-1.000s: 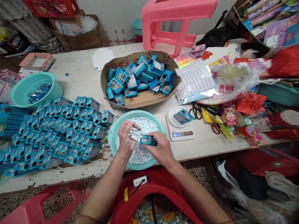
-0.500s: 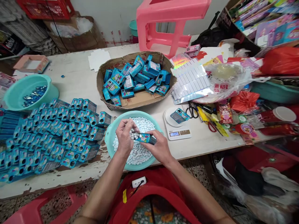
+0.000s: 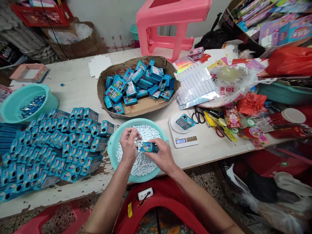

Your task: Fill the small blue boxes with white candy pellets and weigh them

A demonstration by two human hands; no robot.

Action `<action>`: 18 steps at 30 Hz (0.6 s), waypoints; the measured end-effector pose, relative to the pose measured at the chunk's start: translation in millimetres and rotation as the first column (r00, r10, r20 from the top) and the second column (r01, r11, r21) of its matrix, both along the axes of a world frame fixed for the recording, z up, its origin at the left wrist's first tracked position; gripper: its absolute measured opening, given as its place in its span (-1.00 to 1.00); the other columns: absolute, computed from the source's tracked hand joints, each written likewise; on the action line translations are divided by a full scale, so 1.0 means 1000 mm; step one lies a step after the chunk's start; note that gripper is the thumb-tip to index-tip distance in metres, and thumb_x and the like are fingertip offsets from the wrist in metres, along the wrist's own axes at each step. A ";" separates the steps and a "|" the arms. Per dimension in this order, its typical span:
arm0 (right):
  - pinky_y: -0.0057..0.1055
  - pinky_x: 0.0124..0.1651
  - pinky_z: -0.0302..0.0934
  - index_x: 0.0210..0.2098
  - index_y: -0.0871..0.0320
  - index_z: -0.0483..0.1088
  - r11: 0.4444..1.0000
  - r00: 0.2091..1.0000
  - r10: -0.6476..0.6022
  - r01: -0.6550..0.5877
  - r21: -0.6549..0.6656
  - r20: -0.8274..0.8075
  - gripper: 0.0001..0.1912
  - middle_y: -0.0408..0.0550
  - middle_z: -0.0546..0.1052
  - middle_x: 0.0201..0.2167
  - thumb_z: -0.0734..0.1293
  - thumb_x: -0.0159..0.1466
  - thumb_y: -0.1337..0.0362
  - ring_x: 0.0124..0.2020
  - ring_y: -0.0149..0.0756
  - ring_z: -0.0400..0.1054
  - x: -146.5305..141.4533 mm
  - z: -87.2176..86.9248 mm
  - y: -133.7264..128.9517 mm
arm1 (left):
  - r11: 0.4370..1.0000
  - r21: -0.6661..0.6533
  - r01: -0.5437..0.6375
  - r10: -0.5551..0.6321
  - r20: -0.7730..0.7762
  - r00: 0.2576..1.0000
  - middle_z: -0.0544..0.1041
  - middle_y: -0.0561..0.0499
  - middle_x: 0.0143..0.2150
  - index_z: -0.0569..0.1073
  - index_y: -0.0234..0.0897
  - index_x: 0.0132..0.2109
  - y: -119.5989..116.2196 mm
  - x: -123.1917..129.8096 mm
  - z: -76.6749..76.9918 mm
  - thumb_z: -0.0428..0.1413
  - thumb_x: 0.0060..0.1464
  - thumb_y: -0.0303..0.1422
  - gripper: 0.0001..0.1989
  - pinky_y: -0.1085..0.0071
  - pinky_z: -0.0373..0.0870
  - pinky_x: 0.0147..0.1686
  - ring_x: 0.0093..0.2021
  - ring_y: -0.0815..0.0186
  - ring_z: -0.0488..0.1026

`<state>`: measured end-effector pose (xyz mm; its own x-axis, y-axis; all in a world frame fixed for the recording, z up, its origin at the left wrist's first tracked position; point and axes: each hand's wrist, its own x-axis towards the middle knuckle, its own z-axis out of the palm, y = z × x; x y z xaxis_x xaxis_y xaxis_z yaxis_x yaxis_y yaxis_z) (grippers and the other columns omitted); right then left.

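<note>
Over a turquoise basin (image 3: 112, 162) of small white candies (image 3: 143, 167), my right hand (image 3: 162, 155) grips a small blue candy tin (image 3: 147, 147), tilted on its side with one end toward the left hand. My left hand (image 3: 129, 144) is closed at that end, fingers curled in around a few white candies. Rows of similar blue tins (image 3: 80, 136) stand packed on the table to the left. Behind the basin, more blue tins (image 3: 141, 78) lie heaped in a cut-down cardboard box (image 3: 136, 110).
Right of the basin stands a small digital scale (image 3: 186, 139) with one blue tin (image 3: 185, 121) on it. Scissors (image 3: 198, 115), markers and plastic bags (image 3: 231, 84) crowd the right side. A second turquoise basin (image 3: 9, 107) holds small shiny blue pieces. A pink stool (image 3: 173, 16) stands at the back.
The whole view has shifted slightly. Both hands stay together over the basin, the tin still in the right hand and the left fingers still at its end.
</note>
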<state>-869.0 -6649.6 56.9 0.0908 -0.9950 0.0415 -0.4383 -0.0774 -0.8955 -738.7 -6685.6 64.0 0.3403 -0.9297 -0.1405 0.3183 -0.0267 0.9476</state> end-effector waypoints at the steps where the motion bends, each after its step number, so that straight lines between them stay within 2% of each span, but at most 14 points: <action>1: -0.31 -0.12 0.23 -0.24 0.09 0.42 1.000 1.000 0.000 0.000 0.001 0.013 -0.70 -0.10 0.52 -0.29 0.47 0.02 0.30 -0.21 -0.21 0.39 0.000 0.001 0.001 | 1.000 -0.002 -0.009 0.009 -0.012 1.000 0.36 0.10 -0.53 0.33 -0.30 -0.39 0.001 0.000 0.001 0.12 0.05 -0.30 -0.83 0.51 0.28 -0.52 -0.56 0.45 0.32; 6: -0.29 -0.10 0.23 -0.23 0.09 0.43 0.999 0.998 -0.044 0.044 0.020 0.041 -0.69 -0.09 0.51 -0.27 0.48 0.01 0.28 -0.20 -0.20 0.38 0.003 -0.002 0.002 | 1.000 -0.013 0.022 -0.021 0.013 1.000 0.35 0.10 -0.51 0.32 -0.30 -0.40 0.003 -0.001 0.003 0.11 0.05 -0.27 -0.80 0.52 0.26 -0.56 -0.58 0.47 0.31; 11: -0.29 -0.08 0.22 -0.22 0.09 0.43 0.998 0.995 -0.041 0.036 0.049 0.091 -0.65 -0.10 0.51 -0.26 0.49 -0.01 0.31 -0.18 -0.21 0.38 0.002 -0.013 0.001 | 0.999 0.003 0.034 -0.034 -0.050 0.998 0.34 0.10 -0.50 0.33 -0.30 -0.38 0.002 -0.002 -0.002 0.10 0.06 -0.30 -0.84 0.52 0.25 -0.58 -0.57 0.47 0.29; 15: -0.31 -0.10 0.22 -0.23 0.09 0.43 0.997 0.987 -0.071 0.064 0.053 0.145 -0.64 -0.11 0.51 -0.26 0.50 -0.03 0.31 -0.19 -0.22 0.37 0.005 -0.014 0.001 | 0.996 -0.005 0.087 -0.088 -0.022 0.996 0.35 0.09 -0.50 0.35 -0.31 -0.39 0.006 -0.007 0.005 0.11 0.06 -0.31 -0.83 0.52 0.27 -0.57 -0.56 0.46 0.31; 18: -0.32 -0.12 0.23 -0.25 0.08 0.45 0.995 0.979 -0.066 0.049 0.089 0.194 -0.63 -0.14 0.52 -0.29 0.52 -0.07 0.29 -0.22 -0.24 0.38 0.009 -0.018 -0.001 | 0.986 0.037 0.162 -0.160 -0.036 0.986 0.36 0.09 -0.52 0.35 -0.31 -0.41 0.007 -0.007 0.015 0.13 0.03 -0.33 -0.85 0.52 0.24 -0.60 -0.58 0.46 0.30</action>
